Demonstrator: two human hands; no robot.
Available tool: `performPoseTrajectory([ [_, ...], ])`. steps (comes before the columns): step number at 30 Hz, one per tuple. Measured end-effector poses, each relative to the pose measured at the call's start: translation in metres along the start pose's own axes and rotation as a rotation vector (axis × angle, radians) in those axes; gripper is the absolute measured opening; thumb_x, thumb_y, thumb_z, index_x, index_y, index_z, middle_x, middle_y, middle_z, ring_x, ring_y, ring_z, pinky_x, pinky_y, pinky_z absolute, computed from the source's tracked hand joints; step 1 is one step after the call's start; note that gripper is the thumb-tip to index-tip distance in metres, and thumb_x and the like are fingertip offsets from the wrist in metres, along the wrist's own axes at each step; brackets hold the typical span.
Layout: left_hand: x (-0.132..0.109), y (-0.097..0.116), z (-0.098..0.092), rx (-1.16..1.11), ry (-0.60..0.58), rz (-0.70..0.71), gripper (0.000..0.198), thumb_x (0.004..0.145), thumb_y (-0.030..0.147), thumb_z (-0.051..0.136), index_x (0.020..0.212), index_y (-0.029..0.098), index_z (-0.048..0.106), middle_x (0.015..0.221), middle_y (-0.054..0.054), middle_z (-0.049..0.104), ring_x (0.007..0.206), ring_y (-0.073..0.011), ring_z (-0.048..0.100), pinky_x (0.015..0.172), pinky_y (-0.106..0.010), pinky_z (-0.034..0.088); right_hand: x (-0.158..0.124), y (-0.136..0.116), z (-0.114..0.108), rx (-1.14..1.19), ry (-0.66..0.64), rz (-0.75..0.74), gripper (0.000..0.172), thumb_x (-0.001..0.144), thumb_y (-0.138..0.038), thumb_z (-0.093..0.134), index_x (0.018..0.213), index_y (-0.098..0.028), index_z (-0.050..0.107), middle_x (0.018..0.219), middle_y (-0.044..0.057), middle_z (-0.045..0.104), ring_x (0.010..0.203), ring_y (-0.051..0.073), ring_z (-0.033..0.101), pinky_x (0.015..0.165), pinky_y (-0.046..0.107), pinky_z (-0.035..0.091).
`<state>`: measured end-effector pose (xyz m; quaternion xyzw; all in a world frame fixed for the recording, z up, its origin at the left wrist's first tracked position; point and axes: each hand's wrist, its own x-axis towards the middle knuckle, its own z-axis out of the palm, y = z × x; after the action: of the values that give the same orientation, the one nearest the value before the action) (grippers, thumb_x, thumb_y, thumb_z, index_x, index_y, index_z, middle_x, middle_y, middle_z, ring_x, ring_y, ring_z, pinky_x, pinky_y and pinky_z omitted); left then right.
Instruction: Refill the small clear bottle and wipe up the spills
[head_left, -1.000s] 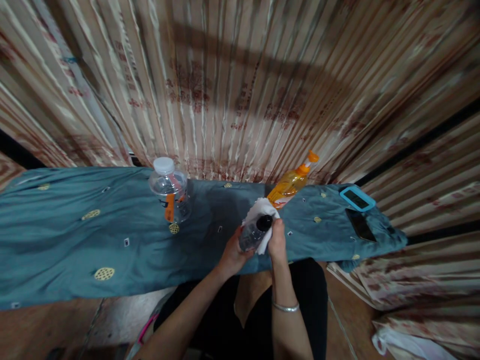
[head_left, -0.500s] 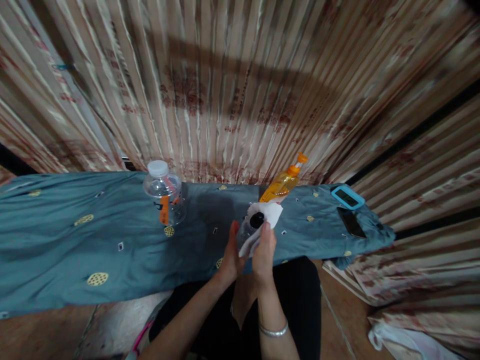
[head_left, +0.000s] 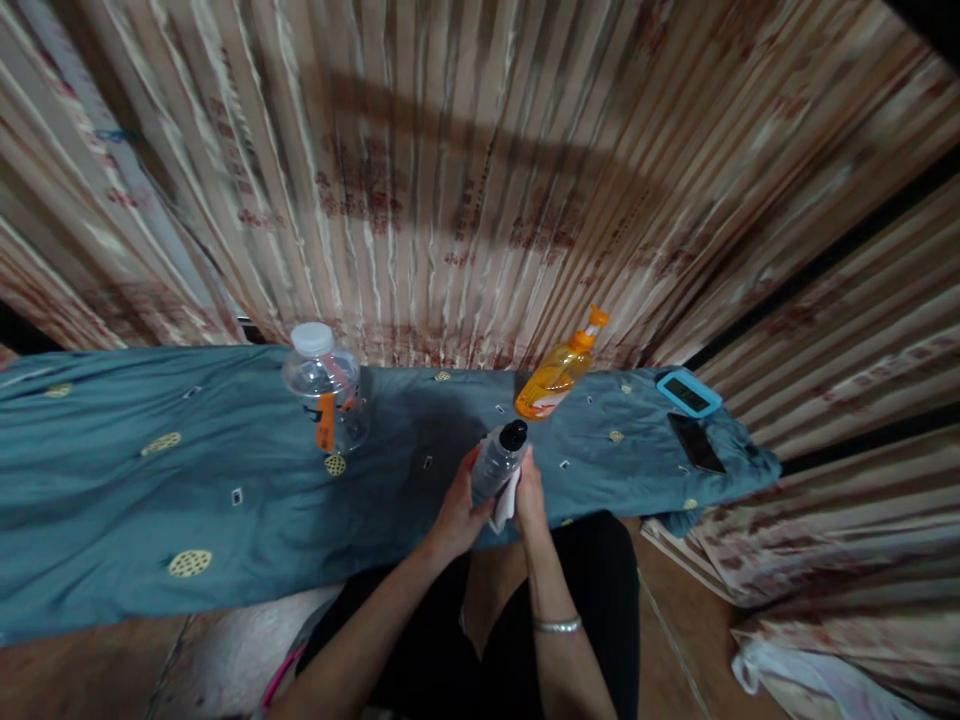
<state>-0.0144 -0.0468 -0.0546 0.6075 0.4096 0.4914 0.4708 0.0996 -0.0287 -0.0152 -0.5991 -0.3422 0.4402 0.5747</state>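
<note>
My left hand (head_left: 459, 512) is wrapped round a clear bottle (head_left: 495, 465) with a black cap, held tilted above the near edge of the cloth-covered table. On the bottle's right side, my right hand (head_left: 531, 495) presses a white tissue or cloth (head_left: 507, 502) against it. Part of the white piece is hidden between the hand and the bottle. Just beyond the cap stands an orange pump bottle (head_left: 553, 380) with yellow-orange liquid in it.
A large clear plastic jar (head_left: 337, 405) with a white lid stands left on the teal tablecloth (head_left: 187, 480). To the right lie a blue-framed device (head_left: 688, 392) and a dark phone (head_left: 697, 443). A pleated curtain (head_left: 450, 180) hangs close behind the table.
The white piece has moved from around the bottle's top down its right side, under my right hand. More of the clear bottle and its black cap now shows.
</note>
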Motion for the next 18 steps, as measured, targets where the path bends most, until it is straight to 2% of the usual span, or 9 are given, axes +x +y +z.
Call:
performPoseTrajectory([
  [2, 0.006, 0.002, -0.005, -0.011, -0.032, -0.010, 0.071, 0.071, 0.012, 0.066, 0.136, 0.018, 0.040, 0.139, -0.013, 0.053, 0.130, -0.0299, 0.049, 0.114, -0.050, 0.031, 0.007, -0.022, -0.004, 0.024, -0.051, -0.021, 0.053, 0.090, -0.063, 0.043, 0.095, -0.013, 0.061, 0.086, 0.003, 0.062, 0.079, 0.013, 0.060, 0.077, 0.034, 0.051],
  [5, 0.014, -0.001, -0.008, -0.029, -0.038, -0.011, 0.079, 0.066, 0.008, 0.066, 0.139, 0.017, 0.038, 0.143, -0.014, 0.048, 0.137, -0.0318, 0.041, 0.118, -0.052, 0.024, 0.019, -0.054, -0.003, 0.058, -0.110, -0.105, 0.047, 0.089, -0.058, 0.050, 0.104, -0.014, 0.061, 0.102, 0.005, 0.063, 0.095, 0.016, 0.060, 0.089, 0.039, 0.049],
  [8, 0.019, -0.007, -0.004, -0.062, -0.002, -0.034, 0.093, 0.062, 0.004, 0.064, 0.146, 0.018, 0.026, 0.150, -0.014, 0.039, 0.141, -0.0323, 0.034, 0.120, -0.051, 0.020, 0.027, -0.062, 0.002, 0.076, -0.122, -0.132, 0.042, 0.088, -0.052, 0.055, 0.106, -0.014, 0.061, 0.111, 0.007, 0.062, 0.103, 0.018, 0.058, 0.095, 0.042, 0.047],
  [11, 0.019, -0.012, 0.004, -0.121, 0.039, -0.065, 0.107, 0.060, 0.004, 0.068, 0.150, 0.021, 0.012, 0.157, -0.014, 0.027, 0.146, -0.0314, 0.025, 0.122, -0.050, 0.014, 0.029, -0.042, 0.006, 0.085, -0.084, -0.066, 0.042, 0.089, -0.051, 0.053, 0.107, -0.014, 0.060, 0.108, 0.006, 0.061, 0.100, 0.018, 0.059, 0.091, 0.041, 0.049],
  [14, 0.020, -0.015, 0.009, -0.205, 0.043, -0.101, 0.121, 0.058, 0.006, 0.073, 0.151, 0.023, -0.001, 0.159, -0.016, 0.020, 0.146, -0.0317, 0.025, 0.121, -0.051, 0.016, 0.027, -0.010, 0.008, 0.084, -0.021, 0.026, 0.041, 0.090, -0.051, 0.052, 0.106, -0.014, 0.059, 0.101, 0.005, 0.061, 0.090, 0.015, 0.059, 0.081, 0.036, 0.052],
  [16, 0.023, -0.016, 0.008, -0.237, 0.035, -0.105, 0.126, 0.055, 0.005, 0.075, 0.151, 0.025, -0.003, 0.158, -0.015, 0.022, 0.144, -0.0323, 0.028, 0.120, -0.051, 0.019, 0.025, 0.008, 0.009, 0.080, 0.022, 0.048, 0.040, 0.091, -0.050, 0.051, 0.105, -0.014, 0.058, 0.098, 0.004, 0.060, 0.086, 0.014, 0.059, 0.078, 0.034, 0.052],
  [18, 0.024, -0.015, 0.006, -0.259, 0.020, -0.094, 0.123, 0.054, 0.004, 0.075, 0.152, 0.024, 0.002, 0.156, -0.014, 0.029, 0.143, -0.0321, 0.032, 0.120, -0.051, 0.020, 0.020, 0.020, 0.010, 0.073, 0.058, 0.023, 0.039, 0.091, -0.050, 0.052, 0.103, -0.014, 0.059, 0.095, 0.004, 0.060, 0.083, 0.013, 0.059, 0.076, 0.032, 0.052],
])
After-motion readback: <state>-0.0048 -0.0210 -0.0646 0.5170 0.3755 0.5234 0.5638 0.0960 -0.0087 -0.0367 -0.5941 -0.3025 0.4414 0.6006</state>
